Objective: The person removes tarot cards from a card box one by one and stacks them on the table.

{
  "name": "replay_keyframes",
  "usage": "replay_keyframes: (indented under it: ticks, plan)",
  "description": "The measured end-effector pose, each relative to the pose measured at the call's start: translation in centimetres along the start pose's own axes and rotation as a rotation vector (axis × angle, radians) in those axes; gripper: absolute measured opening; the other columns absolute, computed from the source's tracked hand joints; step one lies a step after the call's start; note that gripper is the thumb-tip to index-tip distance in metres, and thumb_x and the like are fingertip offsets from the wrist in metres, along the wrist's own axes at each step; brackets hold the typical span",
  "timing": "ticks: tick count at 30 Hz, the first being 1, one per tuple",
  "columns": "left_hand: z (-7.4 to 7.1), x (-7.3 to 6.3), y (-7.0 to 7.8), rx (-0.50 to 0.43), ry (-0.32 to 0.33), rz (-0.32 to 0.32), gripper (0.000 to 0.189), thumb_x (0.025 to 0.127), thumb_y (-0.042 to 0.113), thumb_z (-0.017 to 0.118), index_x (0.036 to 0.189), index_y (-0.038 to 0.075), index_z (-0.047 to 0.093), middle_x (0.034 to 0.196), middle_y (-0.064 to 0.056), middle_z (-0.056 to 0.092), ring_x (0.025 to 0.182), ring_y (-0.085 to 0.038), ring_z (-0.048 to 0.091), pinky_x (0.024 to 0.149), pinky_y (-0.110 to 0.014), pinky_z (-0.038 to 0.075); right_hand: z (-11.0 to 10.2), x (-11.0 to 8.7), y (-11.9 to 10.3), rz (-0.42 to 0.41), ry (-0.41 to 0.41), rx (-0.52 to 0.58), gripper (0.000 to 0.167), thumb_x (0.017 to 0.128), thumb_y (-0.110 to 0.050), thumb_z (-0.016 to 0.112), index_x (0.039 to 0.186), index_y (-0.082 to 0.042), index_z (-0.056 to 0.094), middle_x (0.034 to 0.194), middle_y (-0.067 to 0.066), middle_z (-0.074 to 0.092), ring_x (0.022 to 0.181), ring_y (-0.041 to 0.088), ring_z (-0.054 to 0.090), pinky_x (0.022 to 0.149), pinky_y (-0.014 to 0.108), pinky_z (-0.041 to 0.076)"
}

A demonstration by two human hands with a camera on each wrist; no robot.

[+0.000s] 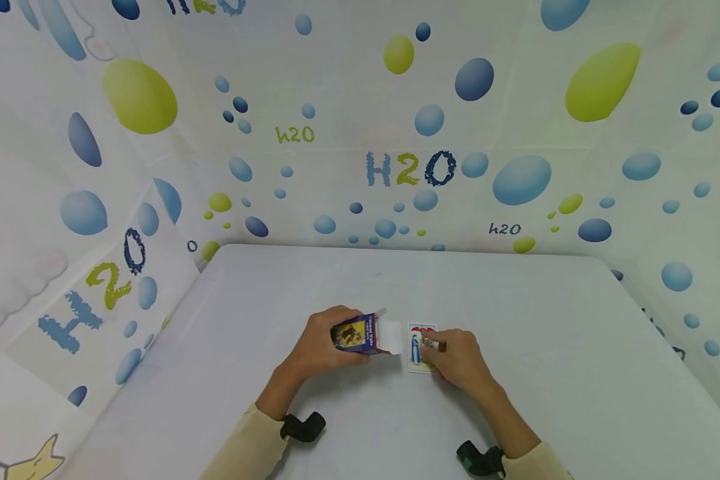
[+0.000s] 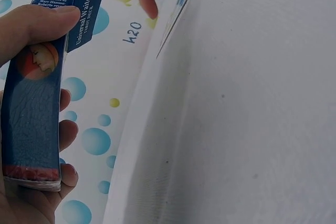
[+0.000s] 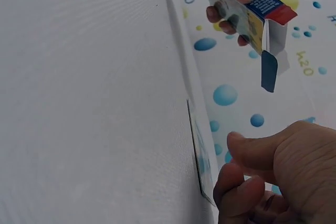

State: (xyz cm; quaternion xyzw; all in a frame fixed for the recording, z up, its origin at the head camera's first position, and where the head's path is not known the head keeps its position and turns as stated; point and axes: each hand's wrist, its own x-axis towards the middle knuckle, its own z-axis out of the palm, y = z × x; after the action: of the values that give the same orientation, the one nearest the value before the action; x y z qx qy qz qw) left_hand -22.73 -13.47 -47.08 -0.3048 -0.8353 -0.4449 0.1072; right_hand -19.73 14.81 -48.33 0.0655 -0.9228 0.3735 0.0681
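Tabletop [image 1: 552, 320] runs wide to its far edge; left hand [image 1: 319, 341] grips box [image 1: 355, 334], right hand [image 1: 459, 357] over card [image 1: 417, 348], pinching I can't tell

Head view from above, facing forward and down across the table [image 1: 528, 307] to the patterned backdrop [image 1: 348, 100], widest and farthest, left wrist view close beside the left hand [image 1: 321, 343], turned sideways, right wrist view close beside the right hand [image 1: 462, 360], turned sideways oppositely, box [image 1: 353, 335] and card [image 1: 415, 355] shared by all three.

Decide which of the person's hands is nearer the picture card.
Right: the right hand reaches over the picture card; the left hand, gripping the tarot box, is to the card's left.
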Motion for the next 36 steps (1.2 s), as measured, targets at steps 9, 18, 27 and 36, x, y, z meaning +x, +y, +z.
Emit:
replay_keyframes:
  ticks: [9, 18, 27, 36]
  plan:
    - [0.3, 0.1, 0.5, 0.024, -0.019, 0.001, 0.065, 0.062, 0.029, 0.095, 0.122, 0.019, 0.070, 0.111, 0.007, 0.070, 0.098, -0.009, 0.060, 0.085, -0.033, 0.052, -0.4, -0.1, -1.5, -0.068, 0.090, -0.005, 0.027, 0.089, -0.016, 0.079, 0.112, -0.003, 0.077, 0.065, -0.002, 0.053, 0.065, 0.014, 0.047, 0.055, 0.024, 0.036]
    - [0.7, 0.3, 1.7, 0.074, -0.047, 0.008, 0.066, 0.065, 0.032, 0.094, 0.124, 0.019, 0.069, 0.115, 0.009, 0.068, 0.103, -0.009, 0.059, 0.090, -0.038, 0.053, -0.8, -0.7, -3.3, -0.110, 0.136, 0.171, 0.014, 0.090, -0.011, 0.077, 0.102, -0.006, 0.079, 0.076, -0.002, 0.063, 0.070, 0.017, 0.056, 0.060, 0.024, 0.049]
    - [1.2, 0.4, 2.4, 0.076, -0.064, 0.037, 0.065, 0.064, 0.028, 0.095, 0.123, 0.017, 0.069, 0.113, 0.008, 0.069, 0.101, -0.009, 0.060, 0.089, -0.036, 0.053, -0.9, -1.1, -4.5, -0.137, 0.053, 0.318, 0.019, 0.090, -0.005, 0.075, 0.108, -0.005, 0.076, 0.075, -0.001, 0.064, 0.061, 0.014, 0.060, 0.051, 0.026, 0.052]
    - [1.5, 0.5, 2.7, 0.062, -0.087, 0.083, 0.063, 0.065, 0.029, 0.095, 0.122, 0.016, 0.070, 0.113, 0.008, 0.068, 0.102, -0.008, 0.059, 0.089, -0.033, 0.053, -0.5, -1.5, -5.3, -0.130, 0.032, 0.262, 0.024, 0.087, -0.009, 0.077, 0.111, -0.011, 0.075, 0.074, -0.006, 0.063, 0.063, 0.014, 0.055, 0.051, 0.025, 0.046]
